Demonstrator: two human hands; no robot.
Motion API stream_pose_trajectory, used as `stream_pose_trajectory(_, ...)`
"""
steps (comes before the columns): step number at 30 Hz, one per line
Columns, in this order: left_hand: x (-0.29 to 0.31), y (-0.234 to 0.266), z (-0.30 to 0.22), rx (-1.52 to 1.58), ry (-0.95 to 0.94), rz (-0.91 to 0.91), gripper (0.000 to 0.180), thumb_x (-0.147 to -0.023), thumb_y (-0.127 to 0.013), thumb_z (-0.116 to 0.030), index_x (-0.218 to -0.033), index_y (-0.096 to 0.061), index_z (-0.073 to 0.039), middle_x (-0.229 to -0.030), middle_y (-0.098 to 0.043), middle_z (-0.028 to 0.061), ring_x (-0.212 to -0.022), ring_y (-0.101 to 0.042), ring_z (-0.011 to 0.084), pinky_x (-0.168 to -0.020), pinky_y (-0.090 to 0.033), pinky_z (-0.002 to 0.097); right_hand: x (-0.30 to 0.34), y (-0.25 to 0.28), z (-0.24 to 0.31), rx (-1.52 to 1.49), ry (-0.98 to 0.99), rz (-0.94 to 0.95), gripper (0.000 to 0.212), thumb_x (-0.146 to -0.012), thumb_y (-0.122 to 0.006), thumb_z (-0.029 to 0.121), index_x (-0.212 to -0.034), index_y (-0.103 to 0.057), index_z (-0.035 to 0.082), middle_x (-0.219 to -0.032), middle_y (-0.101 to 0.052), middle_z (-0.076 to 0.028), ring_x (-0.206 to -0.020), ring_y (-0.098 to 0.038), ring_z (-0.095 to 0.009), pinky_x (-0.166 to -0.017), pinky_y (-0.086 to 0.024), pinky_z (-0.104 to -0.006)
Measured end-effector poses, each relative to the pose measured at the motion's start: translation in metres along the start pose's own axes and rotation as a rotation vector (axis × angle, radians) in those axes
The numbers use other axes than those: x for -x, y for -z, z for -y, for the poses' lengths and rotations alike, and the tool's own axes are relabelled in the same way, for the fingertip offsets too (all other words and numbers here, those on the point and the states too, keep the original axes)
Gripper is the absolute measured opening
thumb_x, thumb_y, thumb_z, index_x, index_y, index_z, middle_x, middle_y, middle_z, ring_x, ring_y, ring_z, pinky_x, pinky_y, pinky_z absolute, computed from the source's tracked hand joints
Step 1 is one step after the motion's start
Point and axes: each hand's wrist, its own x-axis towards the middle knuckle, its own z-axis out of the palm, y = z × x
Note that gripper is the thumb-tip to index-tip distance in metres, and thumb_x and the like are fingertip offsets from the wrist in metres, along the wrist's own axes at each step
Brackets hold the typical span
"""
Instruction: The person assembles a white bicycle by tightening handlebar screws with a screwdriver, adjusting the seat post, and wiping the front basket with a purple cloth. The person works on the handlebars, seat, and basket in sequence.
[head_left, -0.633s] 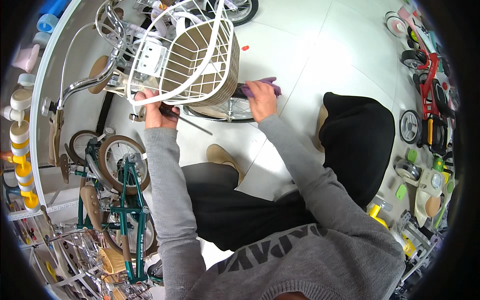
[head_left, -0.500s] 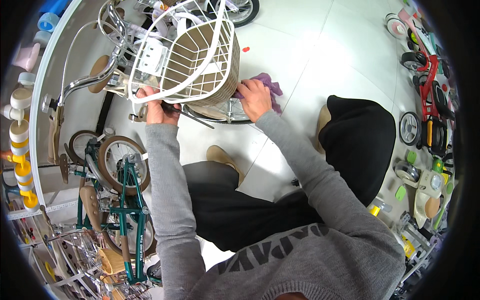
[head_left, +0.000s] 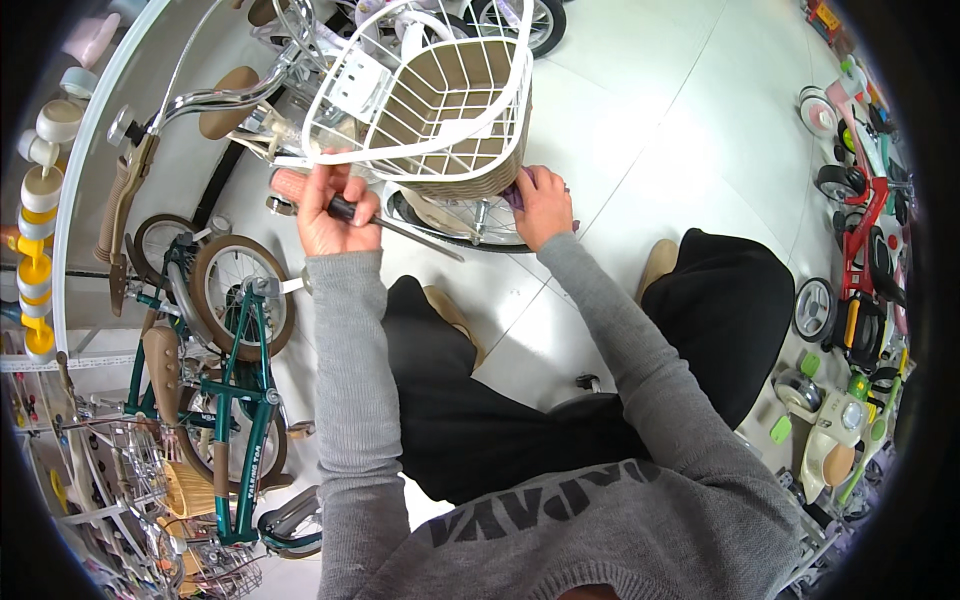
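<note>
A white wire basket [head_left: 440, 165] with a brown lining [head_left: 440, 85] sits at the front of a bicycle with chrome handlebars [head_left: 225, 98]. My left hand [head_left: 335, 215] is closed around a screwdriver [head_left: 410, 235] with a dark and pinkish handle, its long shaft pointing right and toward me. The fingertips of that hand are by the basket's near left rim. At the basket's right side, my right hand [head_left: 546, 208] holds a bunched purple cloth [head_left: 519, 188] against the wall, most of it hidden behind the fingers. Under the basket shows the front wheel [head_left: 480, 222].
A green bicycle [head_left: 240, 400] with brown tyres stands at the left, beside a white-edged shelf [head_left: 85, 170]. Red and pale ride-on toys [head_left: 865, 220] line the right side. Another small bicycle's wheel [head_left: 520, 22] is at the far end. White floor tiles [head_left: 660, 130] lie between.
The basket and both hands appear farther right as the view shifts. My left hand has turned, showing more of the screwdriver handle. The purple cloth, earlier spread past my right hand, is now mostly covered.
</note>
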Motion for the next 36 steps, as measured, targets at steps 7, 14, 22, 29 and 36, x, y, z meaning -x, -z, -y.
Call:
stream_pose_trajectory(7,0.008,-0.017,0.006,-0.060,0.017,0.362,0.026,-0.090,-0.055,-0.018,-0.110,-0.057,-0.001,-0.096,-0.057,0.0066,-0.065,-0.040,0.0123,-0.046,-0.033,0.0221,0.002,-0.006,-0.004,0.083,0.003,0.008,0.056,-0.071,-0.069,0.010,-0.122,-0.050,0.018,-0.112,-0.051,-0.009,-0.104,-0.049,-0.032,-0.079,-0.047,-0.0433)
stream_pose_trajectory(14,-0.001,-0.033,0.004,-0.258,-0.152,0.281,0.021,-0.092,-0.059,-0.019,-0.097,-0.058,0.001,-0.087,-0.058,0.0072,-0.055,-0.036,0.0065,-0.042,-0.029,0.0187,0.007,-0.007,-0.021,0.032,-0.048,-0.005,0.057,-0.069,-0.074,0.011,-0.121,-0.050,0.016,-0.113,-0.051,-0.010,-0.103,-0.049,-0.033,-0.081,-0.048,-0.0417)
stream_pose_trajectory(22,0.012,-0.043,0.020,-0.317,-0.132,0.301,0.023,-0.092,-0.058,-0.019,-0.099,-0.059,0.003,-0.082,-0.056,0.0050,-0.051,-0.034,0.0052,-0.042,-0.028,0.0192,0.083,-0.052,-0.134,-0.804,-0.825,0.125,0.070,-0.066,-0.060,-0.012,-0.131,-0.048,0.011,-0.120,-0.057,-0.014,-0.107,-0.055,-0.028,-0.091,-0.045,-0.0348)
stream_pose_trajectory(29,0.016,-0.053,0.028,-0.326,-0.115,0.274,0.017,-0.090,-0.061,-0.015,-0.094,-0.057,0.000,-0.070,-0.049,0.0029,-0.048,-0.036,0.0073,-0.040,-0.028,0.0211,0.079,-0.081,-0.140,-1.073,-0.964,-0.329,0.051,-0.069,-0.053,-0.006,-0.119,-0.060,0.001,-0.110,-0.065,-0.012,-0.102,-0.061,-0.022,-0.090,-0.045,-0.0300)
stream_pose_trajectory(36,0.022,-0.062,0.028,-0.288,-0.110,0.209,0.010,-0.089,-0.060,-0.013,-0.089,-0.051,-0.010,-0.073,-0.050,-0.0002,-0.048,-0.035,0.0059,-0.040,-0.028,0.0201,0.022,-0.018,-0.019,-0.314,-0.043,-0.282,0.051,-0.067,-0.046,-0.012,-0.115,-0.057,0.003,-0.113,-0.060,-0.020,-0.111,-0.053,-0.039,-0.098,-0.042,-0.0438)
